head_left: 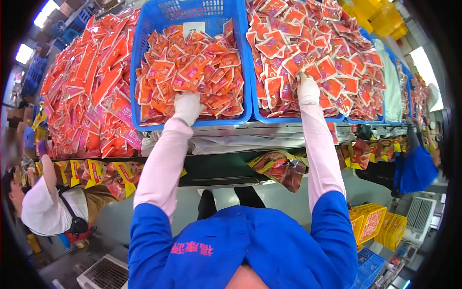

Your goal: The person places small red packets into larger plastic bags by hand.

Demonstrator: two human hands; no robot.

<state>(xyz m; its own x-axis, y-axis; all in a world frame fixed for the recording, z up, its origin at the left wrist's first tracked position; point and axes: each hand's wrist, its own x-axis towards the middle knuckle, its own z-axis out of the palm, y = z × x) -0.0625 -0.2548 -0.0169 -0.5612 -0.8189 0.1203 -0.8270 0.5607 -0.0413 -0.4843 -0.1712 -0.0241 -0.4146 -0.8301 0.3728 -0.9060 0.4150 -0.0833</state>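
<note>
Two white-gloved hands are stretched forward over two blue baskets that stand side by side and are filled with small red packets. The left hand [188, 106] is placed at the near part of the left basket [211, 12], against the orange-red packets [161, 70] heaped in it. The fingers of its grip are bent and partly hidden, and whether a packet is held cannot be told. The right hand [308, 91] is placed over the right basket [291, 119], where its fingertips are touching the pale-edged red packets [332, 53]. Its grip is nearly closed, but whether a packet is pinched cannot be made out.

A white paper [194, 28] is seen among the packets at the back of the left basket. To the left of that basket, larger red packs [91, 72] are piled high. Below the baskets, a dark green strip [219, 166] is seen, with a red-and-yellow bag [281, 168] lying near the right forearm. At the far left, a person in a white shirt [48, 207] is seen, and yellow crates [392, 231] are stacked at the lower right.
</note>
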